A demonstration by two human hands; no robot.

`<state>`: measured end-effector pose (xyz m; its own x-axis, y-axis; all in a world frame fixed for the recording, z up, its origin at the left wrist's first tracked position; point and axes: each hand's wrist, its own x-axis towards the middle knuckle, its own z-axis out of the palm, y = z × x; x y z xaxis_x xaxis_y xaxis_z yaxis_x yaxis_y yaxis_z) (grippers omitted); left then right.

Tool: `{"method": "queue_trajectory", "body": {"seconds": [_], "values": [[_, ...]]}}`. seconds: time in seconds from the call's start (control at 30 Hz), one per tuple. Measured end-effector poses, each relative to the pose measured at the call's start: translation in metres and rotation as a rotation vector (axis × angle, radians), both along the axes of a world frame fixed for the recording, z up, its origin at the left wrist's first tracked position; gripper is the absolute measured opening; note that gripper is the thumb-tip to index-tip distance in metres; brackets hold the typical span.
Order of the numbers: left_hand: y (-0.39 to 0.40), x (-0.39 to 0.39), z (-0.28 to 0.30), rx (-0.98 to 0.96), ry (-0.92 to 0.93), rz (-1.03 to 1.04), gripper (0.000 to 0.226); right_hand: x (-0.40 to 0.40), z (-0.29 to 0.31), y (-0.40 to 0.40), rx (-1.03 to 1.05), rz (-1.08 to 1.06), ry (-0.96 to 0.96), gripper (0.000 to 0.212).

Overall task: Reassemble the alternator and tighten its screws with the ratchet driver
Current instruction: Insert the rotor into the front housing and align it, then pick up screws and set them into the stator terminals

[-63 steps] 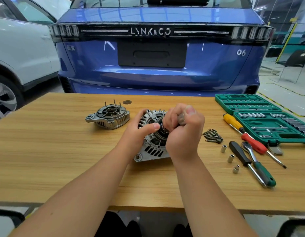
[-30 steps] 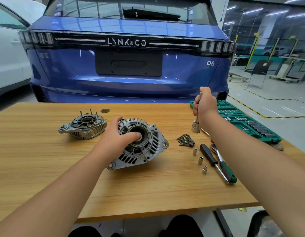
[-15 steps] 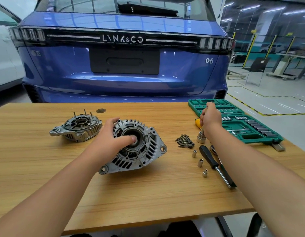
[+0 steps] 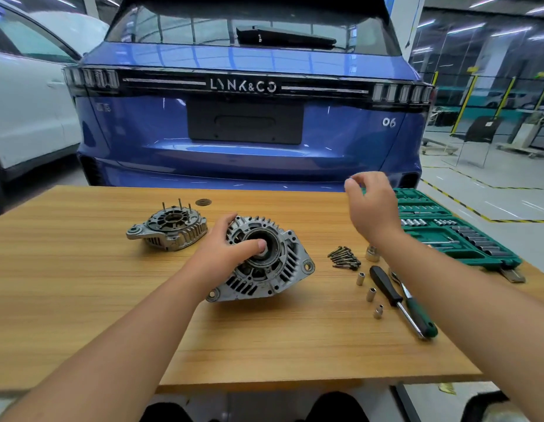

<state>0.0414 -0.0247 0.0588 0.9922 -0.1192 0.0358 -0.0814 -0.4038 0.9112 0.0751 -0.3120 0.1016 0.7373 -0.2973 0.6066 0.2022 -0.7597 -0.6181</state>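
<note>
Left hand [image 4: 222, 254]: gripped the alternator body [image 4: 264, 260], thumb on the centre hub, fingers curled over its top edge.
Right hand [image 4: 371, 205]: raised above the table [image 4: 81, 284], fingers loosely bent, held nothing.
Alternator body: lay tilted mid-table, finned face up.
Rear cover [image 4: 168, 228]: on table just left of the body, studs up, apart from it.
Screws [image 4: 345, 258]: piled right of the body.
Sockets: three small ones [image 4: 369, 293] in a line below the screws; a larger socket [image 4: 372, 253] beside the pile.
Ratchet driver [image 4: 417, 312]: flat on table, crossed with a black-handled driver [image 4: 386, 287].
Socket case [image 4: 453, 236]: open, far right.
</note>
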Motion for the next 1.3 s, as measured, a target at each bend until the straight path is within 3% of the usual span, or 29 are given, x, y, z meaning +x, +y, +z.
{"method": "queue_trajectory", "body": {"seconds": [0.1,0.2,0.37,0.5,0.67,0.93,1.17,1.3], "values": [[0.000,-0.006,0.000,0.036,-0.024,0.001,0.107,-0.007,0.003,0.062,0.099,0.235,0.341,0.046],[-0.004,-0.011,0.003,0.023,0.016,0.038,0.115,-0.004,0.000,0.101,0.246,0.321,0.707,0.068],[-0.006,-0.003,-0.001,-0.084,0.312,0.247,0.100,0.006,-0.014,0.113,0.321,0.348,0.833,0.082],[-0.011,0.006,0.002,-0.126,0.378,0.246,0.099,0.010,-0.024,0.106,0.403,0.504,0.972,0.092],[-0.011,0.019,0.000,-0.163,0.305,0.297,0.065,0.009,-0.036,0.106,0.485,0.509,0.886,0.082],[-0.007,0.007,-0.011,-0.035,0.078,0.281,0.084,-0.009,-0.047,0.112,0.470,0.336,0.591,0.089],[-0.008,-0.002,-0.013,0.024,-0.041,0.281,0.062,-0.026,-0.049,0.112,0.425,0.371,0.507,0.078],[-0.009,-0.011,-0.015,0.048,-0.145,0.259,0.062,-0.039,-0.056,0.112,0.401,0.349,0.370,0.083]]}}
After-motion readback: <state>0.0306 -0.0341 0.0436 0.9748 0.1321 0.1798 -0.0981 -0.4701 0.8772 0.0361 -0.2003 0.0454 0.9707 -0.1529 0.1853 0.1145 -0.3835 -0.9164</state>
